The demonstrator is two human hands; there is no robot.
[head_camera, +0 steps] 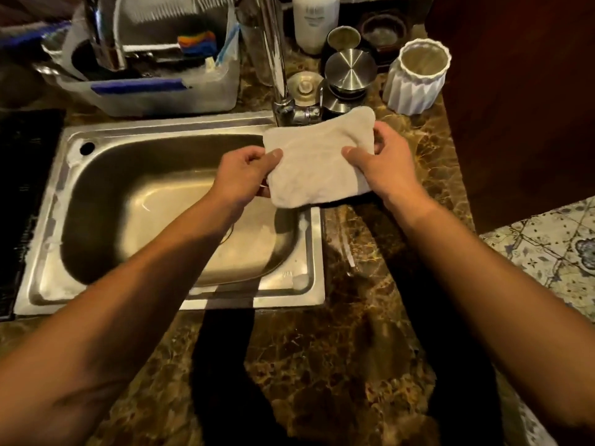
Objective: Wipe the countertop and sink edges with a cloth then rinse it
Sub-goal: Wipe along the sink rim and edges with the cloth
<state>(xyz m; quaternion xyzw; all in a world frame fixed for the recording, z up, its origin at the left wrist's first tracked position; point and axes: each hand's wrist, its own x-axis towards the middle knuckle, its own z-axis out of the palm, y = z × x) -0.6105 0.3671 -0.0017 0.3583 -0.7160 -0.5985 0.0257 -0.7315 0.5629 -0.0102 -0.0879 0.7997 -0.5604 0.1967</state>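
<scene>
A folded off-white cloth (pixel 317 159) is held flat between both hands above the right end of the steel sink (pixel 161 133) and its right rim. My left hand (pixel 244 173) pinches the cloth's left edge over the basin. My right hand (pixel 381 162) grips the right edge, over the brown marble countertop (pixel 338 365). The chrome faucet (pixel 277 66) rises just behind the cloth; no water is seen running. The basin looks dry and holds nothing.
A plastic dish rack (pixel 154 91) with utensils stands behind the sink on the left. Behind the faucet are a white bottle (pixel 315 20), steel lidded canisters (pixel 350 70) and a white ribbed vase (pixel 417 75). A dark stovetop (pixel 22 188) borders the left; tiled floor (pixel 553 252) shows on the right.
</scene>
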